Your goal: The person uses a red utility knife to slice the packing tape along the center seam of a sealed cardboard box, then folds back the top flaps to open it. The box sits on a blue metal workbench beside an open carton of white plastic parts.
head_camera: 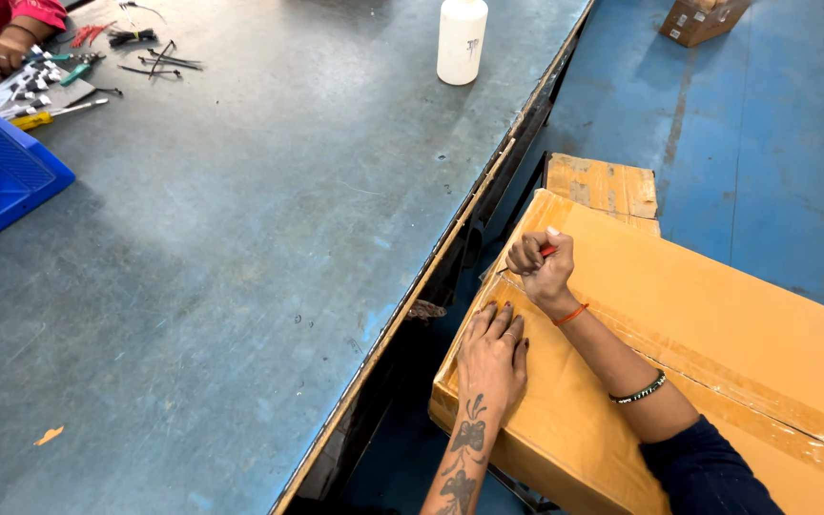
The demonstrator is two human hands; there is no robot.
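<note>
Head view: I log one large cardboard box [717,315], taped seam on top, standing on the floor beside the grey worktop [240,267]. Left hand [491,358] lies flat and spread on its lid; right hand [544,267] is fisted round a small red-handled blade [546,252] touching the lid. The box looks stiff and bulky; I judge the bottom edges the best hold.
</note>
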